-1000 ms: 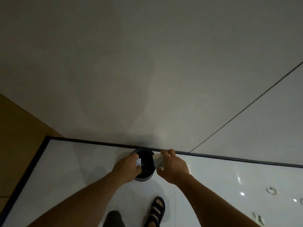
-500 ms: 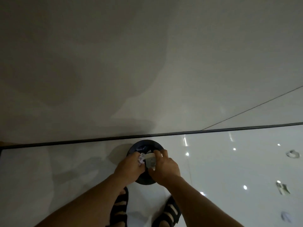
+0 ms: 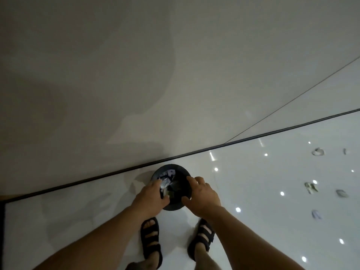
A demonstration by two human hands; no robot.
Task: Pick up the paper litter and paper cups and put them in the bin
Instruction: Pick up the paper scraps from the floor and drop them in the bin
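Left hand (image 3: 149, 196) and right hand (image 3: 203, 194) spread loose above black bin (image 3: 171, 167), gripping nothing; crumpled paper (image 3: 166, 181) inside | paper litter (image 3: 311, 187) scattered across glossy floor (image 3: 78, 221)

Left grip (image 3: 149, 198) and right grip (image 3: 203, 193) have let go — paper (image 3: 165, 181) now in the bin (image 3: 173, 207).

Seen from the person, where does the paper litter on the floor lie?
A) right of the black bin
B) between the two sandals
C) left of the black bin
A: the scattered pieces of paper litter lie on the white floor, well right of the black bin.
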